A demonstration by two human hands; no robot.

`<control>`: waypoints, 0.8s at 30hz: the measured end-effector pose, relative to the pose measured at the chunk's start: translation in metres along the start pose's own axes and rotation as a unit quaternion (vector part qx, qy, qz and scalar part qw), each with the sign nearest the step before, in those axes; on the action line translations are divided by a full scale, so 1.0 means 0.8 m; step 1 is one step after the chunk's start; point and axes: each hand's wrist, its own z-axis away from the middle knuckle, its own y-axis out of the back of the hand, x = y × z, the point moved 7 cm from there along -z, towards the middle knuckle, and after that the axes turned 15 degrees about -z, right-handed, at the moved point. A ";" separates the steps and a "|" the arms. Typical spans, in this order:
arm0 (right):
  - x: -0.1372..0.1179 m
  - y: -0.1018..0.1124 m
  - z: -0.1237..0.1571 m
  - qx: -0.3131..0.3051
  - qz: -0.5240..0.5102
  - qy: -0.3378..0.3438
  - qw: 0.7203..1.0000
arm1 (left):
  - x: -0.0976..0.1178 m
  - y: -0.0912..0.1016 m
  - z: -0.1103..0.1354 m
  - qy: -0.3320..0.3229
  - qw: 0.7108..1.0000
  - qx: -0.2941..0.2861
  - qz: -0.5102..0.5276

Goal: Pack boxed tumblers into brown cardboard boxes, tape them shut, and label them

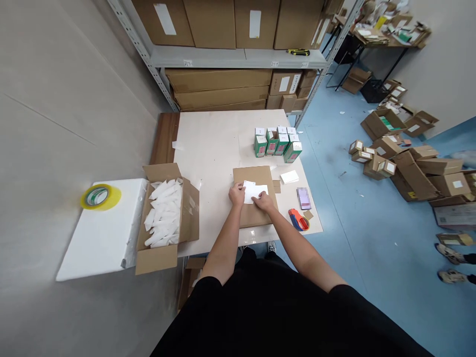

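A flat brown cardboard sheet (256,178) lies on the white table (211,144) in front of me. On it rests a white paper label (256,191). My left hand (236,194) pinches the label's left edge, fingers curled. My right hand (264,202) presses on the label's lower right edge with fingers bent. Behind the sheet stands a cluster of several small green and white boxes (278,142).
An open carton (167,218) of white packets sits at my left, beside a white board with a yellow tape roll (99,196). A small white box (289,176), a phone (304,198) and a red-blue tape dispenser (298,219) lie right. Shelves behind; cartons and someone's shoes (451,263) on the blue floor.
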 end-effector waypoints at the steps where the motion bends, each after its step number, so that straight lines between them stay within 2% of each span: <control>1: -0.001 -0.002 0.000 0.003 0.004 0.000 1.000 | 0.000 -0.001 -0.003 -0.003 1.000 -0.002 -0.010; 6: -0.008 -0.010 0.001 0.021 0.032 -0.017 0.999 | 0.001 -0.005 0.003 -0.030 0.999 0.017 -0.032; 9: -0.011 -0.010 0.005 0.030 0.042 -0.009 0.999 | 0.001 0.003 0.011 -0.024 0.997 0.066 -0.036; 11: -0.011 -0.010 0.007 0.030 0.046 -0.002 0.998 | 0.004 0.011 0.010 -0.044 0.994 0.089 -0.040; 12: -0.012 -0.010 0.008 0.032 0.050 0.003 0.998 | 0.008 0.012 0.008 -0.079 0.993 0.075 -0.047; 14: -0.013 -0.010 0.010 0.033 0.063 0.010 0.997 | 0.018 0.003 0.005 -0.180 0.981 -0.006 -0.078; 16: -0.015 -0.013 0.011 0.031 0.076 0.015 0.997 | 0.019 -0.010 0.008 -0.261 0.952 -0.096 -0.127; 17: -0.015 -0.014 0.012 0.030 0.081 0.017 0.996 | 0.015 -0.014 0.010 -0.278 0.941 -0.121 -0.150; 21: -0.002 -0.008 0.017 0.024 0.082 0.018 0.996 | 0.002 -0.015 0.007 -0.273 0.933 -0.132 -0.196; 24: 0.026 0.024 0.027 0.050 0.024 0.048 0.997 | 0.002 -0.014 0.006 -0.264 0.934 -0.140 -0.196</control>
